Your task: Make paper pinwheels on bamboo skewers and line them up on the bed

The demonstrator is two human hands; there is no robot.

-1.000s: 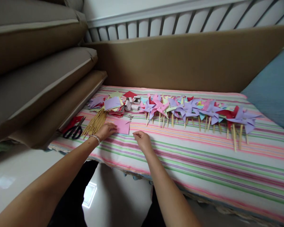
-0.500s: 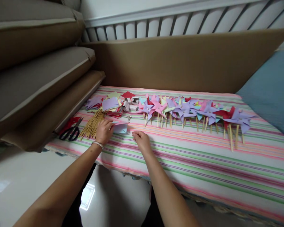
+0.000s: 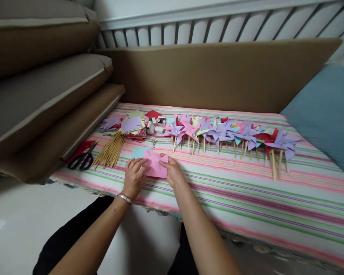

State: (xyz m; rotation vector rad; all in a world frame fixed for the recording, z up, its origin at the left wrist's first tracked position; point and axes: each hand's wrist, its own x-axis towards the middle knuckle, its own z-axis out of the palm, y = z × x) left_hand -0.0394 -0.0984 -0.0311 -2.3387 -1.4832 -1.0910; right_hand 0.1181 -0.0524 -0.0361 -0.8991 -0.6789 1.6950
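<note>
A pink paper square (image 3: 156,168), with slits cut in from its corners, is between my two hands just above the striped cloth. My right hand (image 3: 174,171) pinches its right edge, thumb on top and fingers behind. At the left edge, my left hand (image 3: 135,176) is closed on the paper with curled fingers. Just behind lies a light blue paper square (image 3: 137,152), partly covered by the pink one. Small metal pins (image 3: 154,142) rest behind the paper. Left of my left hand is a bundle of thin wooden sticks (image 3: 110,151).
Dark-handled scissors (image 3: 81,158) lie beside red paper at far left. Stacked coloured paper (image 3: 133,128) and small white boxes (image 3: 157,126) sit behind. Finished pinwheels (image 3: 220,133) on sticks line the right. Stacked cushions (image 3: 57,99) rise at left; a brown panel (image 3: 206,78) stands behind.
The pink paper has moved right and nearer, off the light blue square, and now lies flat between both hands. My right hand, empty before, has taken its right edge.
</note>
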